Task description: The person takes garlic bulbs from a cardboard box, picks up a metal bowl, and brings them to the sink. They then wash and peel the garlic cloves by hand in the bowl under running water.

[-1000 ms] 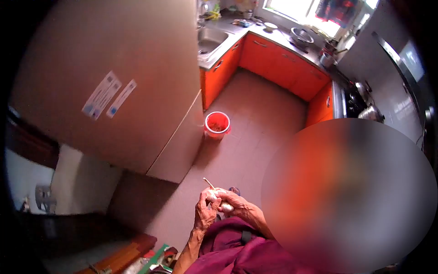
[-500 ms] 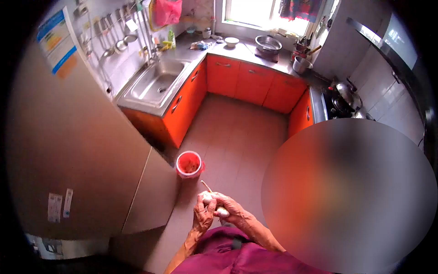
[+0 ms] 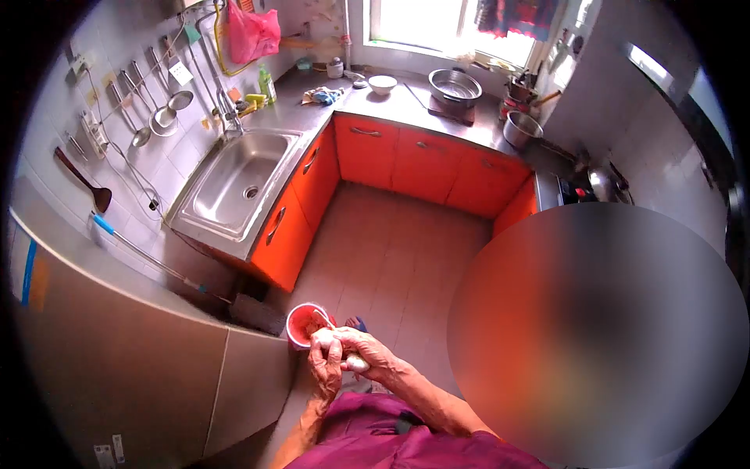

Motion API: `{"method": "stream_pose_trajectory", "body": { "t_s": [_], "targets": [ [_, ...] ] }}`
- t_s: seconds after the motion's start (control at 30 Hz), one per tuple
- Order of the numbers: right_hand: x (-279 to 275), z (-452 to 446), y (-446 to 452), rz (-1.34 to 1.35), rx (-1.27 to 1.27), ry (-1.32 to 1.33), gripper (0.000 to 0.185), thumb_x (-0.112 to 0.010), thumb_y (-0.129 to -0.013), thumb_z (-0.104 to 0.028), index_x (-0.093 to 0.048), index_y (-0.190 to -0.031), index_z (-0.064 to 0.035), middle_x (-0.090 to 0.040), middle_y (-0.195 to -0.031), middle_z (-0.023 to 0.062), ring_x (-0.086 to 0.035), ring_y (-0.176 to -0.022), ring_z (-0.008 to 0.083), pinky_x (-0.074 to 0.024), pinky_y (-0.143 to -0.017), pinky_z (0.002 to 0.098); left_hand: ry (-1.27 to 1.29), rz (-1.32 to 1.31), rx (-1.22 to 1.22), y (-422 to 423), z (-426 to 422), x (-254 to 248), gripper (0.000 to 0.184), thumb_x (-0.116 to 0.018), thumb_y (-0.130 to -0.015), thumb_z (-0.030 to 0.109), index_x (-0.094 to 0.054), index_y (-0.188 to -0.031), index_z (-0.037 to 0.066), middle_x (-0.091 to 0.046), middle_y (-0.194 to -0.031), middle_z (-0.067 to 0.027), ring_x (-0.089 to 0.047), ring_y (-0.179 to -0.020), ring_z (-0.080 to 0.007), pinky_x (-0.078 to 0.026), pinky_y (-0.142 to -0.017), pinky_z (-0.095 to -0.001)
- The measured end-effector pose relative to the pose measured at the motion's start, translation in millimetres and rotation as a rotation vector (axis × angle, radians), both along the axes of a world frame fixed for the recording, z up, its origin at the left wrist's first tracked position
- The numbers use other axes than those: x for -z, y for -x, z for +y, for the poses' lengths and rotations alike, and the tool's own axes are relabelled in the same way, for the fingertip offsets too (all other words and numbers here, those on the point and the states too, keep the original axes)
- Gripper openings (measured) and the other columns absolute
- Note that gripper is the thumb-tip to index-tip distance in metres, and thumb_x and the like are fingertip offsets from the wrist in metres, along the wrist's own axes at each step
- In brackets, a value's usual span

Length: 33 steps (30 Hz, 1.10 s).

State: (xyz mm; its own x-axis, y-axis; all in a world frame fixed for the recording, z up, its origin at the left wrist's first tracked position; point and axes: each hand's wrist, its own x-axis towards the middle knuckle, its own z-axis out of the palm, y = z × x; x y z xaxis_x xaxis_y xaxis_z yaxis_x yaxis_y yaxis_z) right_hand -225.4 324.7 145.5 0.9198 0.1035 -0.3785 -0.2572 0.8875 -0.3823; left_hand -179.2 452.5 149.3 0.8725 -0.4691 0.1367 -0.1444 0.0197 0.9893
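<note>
My left hand (image 3: 324, 369) has its fingers wrapped round a white garlic bulb (image 3: 326, 338), whose thin stalk points up and away. Close beside it, my right hand (image 3: 366, 348) pinches near the same bulb and has a second white bulb (image 3: 358, 363) tucked beneath its fingers. Both hands are together in front of my body. Beyond them, partly covered by the fingers, stands a red bucket (image 3: 300, 332) with brownish scraps inside.
A fridge (image 3: 148, 344) fills the lower left. Behind it is a counter with a steel sink (image 3: 246, 184), orange cabinets (image 3: 363, 148), a white bowl (image 3: 382, 84) and a steel basin (image 3: 455, 86). A stove (image 3: 570, 190) is at the right, partly behind a blurred area.
The view has swung left and forward, showing the whole sink and wall utensils. The bucket now appears right by my hands, which keep hold of the bulbs.
</note>
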Motion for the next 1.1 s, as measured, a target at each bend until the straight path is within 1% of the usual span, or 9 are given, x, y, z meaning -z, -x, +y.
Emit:
{"method": "stream_pose_trajectory", "body": {
  "t_s": [0.13,0.2,0.27,0.37,0.57,0.77,0.97,1.07,1.1],
  "targets": [
    [21,-37,-89,-0.033,-0.038,0.049,0.028,-0.06,-0.095,-0.023,-0.058,-0.118,-0.0062,-0.065,-0.096,0.0065,-0.064,-0.072,0.0132,-0.0557,-0.052,0.0263,-0.034,0.048,-0.097,-81,-32,30,0.021,-0.052,-0.1,0.019,-0.057,-0.11,0.001,-0.058,-0.104,-0.0066,-0.055,-0.094,-0.0159,-0.048,-0.082,-0.0323],
    [15,-65,-131,-0.017,-0.089,0.099,0.029,-0.06,-0.095,-0.024,-0.058,-0.118,-0.0062,-0.065,-0.095,0.0056,-0.063,-0.071,0.0121,-0.0543,-0.053,0.0256,-0.099,0.085,-0.105,-117,-55,5,0.03,-0.056,-0.097,0.017,-0.056,-0.121,-0.001,-0.058,-0.116,-0.018,-0.057,-0.103,-0.0276,-0.048,-0.089,-0.0387],
    [-6,-89,-169,-0.078,-0.133,0.105,0.03,-0.06,-0.095,-0.026,-0.058,-0.117,-0.0061,-0.065,-0.091,0.0047,-0.063,-0.069,0.0118,-0.0529,-0.054,0.0246,-0.187,-0.226,-0.173,-160,-81,10,0.026,-0.053,-0.1,0.019,-0.056,-0.116,0.0,-0.059,-0.105,-0.0128,-0.058,-0.094,-0.0227,-0.048,-0.082,-0.0356],
    [-2,-116,-234,-0.017,-0.17,0.164,0.029,-0.06,-0.096,-0.029,-0.06,-0.115,-0.0074,-0.065,-0.094,0.0043,-0.062,-0.071,0.0124,-0.0516,-0.055,0.0253,-0.244,-0.317,-0.2,-214,-104,18,0.026,-0.049,-0.103,0.023,-0.053,-0.115,0.0,-0.059,-0.098,-0.0088,-0.057,-0.087,-0.0175,-0.049,-0.076,-0.0331],
    [1,-144,-346,-0.017,-0.285,0.063,0.029,-0.056,-0.099,-0.031,-0.06,-0.115,-0.0067,-0.064,-0.093,0.0031,-0.061,-0.072,0.0121,-0.052,-0.054,0.0247,0.1,0.278,-0.305,-308,-140,20,0.024,-0.049,-0.103,0.021,-0.054,-0.118,0.002,-0.053,-0.101,-0.0058,-0.055,-0.088,-0.0157,-0.049,-0.074,-0.0312],
    [21,-172,-476,0.1,-0.469,0.022,0.033,-0.052,-0.101,-0.033,-0.06,-0.117,-0.0061,-0.064,-0.092,0.0041,-0.059,-0.071,0.0136,-0.0539,-0.058,0.0255,0.243,0.35,-0.557,-413,-171,10,0.027,-0.049,-0.103,0.026,-0.057,-0.112,0.002,-0.055,-0.095,-0.001,-0.051,-0.087,-0.0109,-0.044,-0.081,-0.0265],
    [31,-212,-603,0.13,-0.681,0.014,0.03,-0.052,-0.101,-0.034,-0.06,-0.116,-0.009,-0.065,-0.096,0.0051,-0.061,-0.075,0.0153,-0.0521,-0.06,0.0259,0.511,0.462,-0.816,-516,-217,22,0.018,-0.056,-0.099,0.03,-0.055,-0.094,0.013,-0.045,-0.083,0.0048,-0.043,-0.076,-0.007,-0.038,-0.068,-0.0246],
    [30,-239,-659,0.218,-0.805,0.074,0.028,-0.051,-0.101,-0.031,-0.058,-0.116,-0.0087,-0.065,-0.099,0.0108,-0.062,-0.073,0.0175,-0.0533,-0.057,0.0294,0.62,0.516,-1.026,-561,-227,21,0.018,-0.057,-0.098,0.026,-0.057,-0.106,0.01,-0.053,-0.087,0.0,-0.057,-0.088,-0.0148,-0.05,-0.082,-0.0296],
    [38,-245,-672,0.241,-0.733,0.087,0.028,-0.05,-0.101,-0.031,-0.057,-0.116,-0.0084,-0.064,-0.101,0.0142,-0.063,-0.074,0.0195,-0.0545,-0.057,0.031,0.686,0.453,-1.08,-573,-230,23,0.024,-0.059,-0.097,0.026,-0.057,-0.113,0.008,-0.057,-0.09,-0.0033,-0.061,-0.09,-0.0199,-0.055,-0.086,-0.0376]
  ]
}}
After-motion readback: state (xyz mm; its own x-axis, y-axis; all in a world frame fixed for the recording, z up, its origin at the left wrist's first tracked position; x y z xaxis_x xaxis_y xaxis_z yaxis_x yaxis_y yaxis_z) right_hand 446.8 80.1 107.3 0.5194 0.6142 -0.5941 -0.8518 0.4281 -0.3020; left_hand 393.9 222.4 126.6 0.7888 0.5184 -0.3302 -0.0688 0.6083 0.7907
